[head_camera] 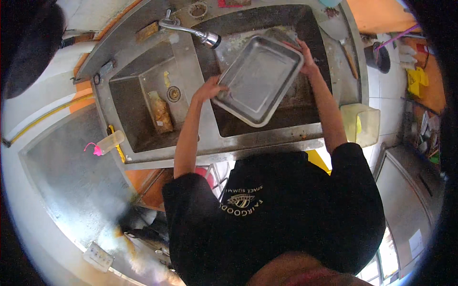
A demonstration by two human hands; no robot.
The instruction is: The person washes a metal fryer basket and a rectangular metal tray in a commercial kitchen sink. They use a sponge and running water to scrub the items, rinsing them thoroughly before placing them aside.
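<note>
A rectangular metal tray [256,78] is held tilted over the right sink basin [304,107]. My left hand [211,89] grips its left rim, with the thumb over the edge. At the tray's upper right corner, my right hand [306,59] holds the rim, its fingers partly hidden behind the tray. The chrome faucet [193,31] reaches over from the back edge, its dark-tipped head just left of the tray; no stream of water can be made out. In the left basin [125,93], a filled plastic bag [161,114] lies beside the drain strainer [174,94].
A spatula with a wooden handle [349,59] lies on the right ledge, above a clear plastic container [370,125]. A squeeze bottle with a pink cap [112,141] is at the left edge. A sponge [147,31] sits by the faucet, and a round strainer [198,10] behind it.
</note>
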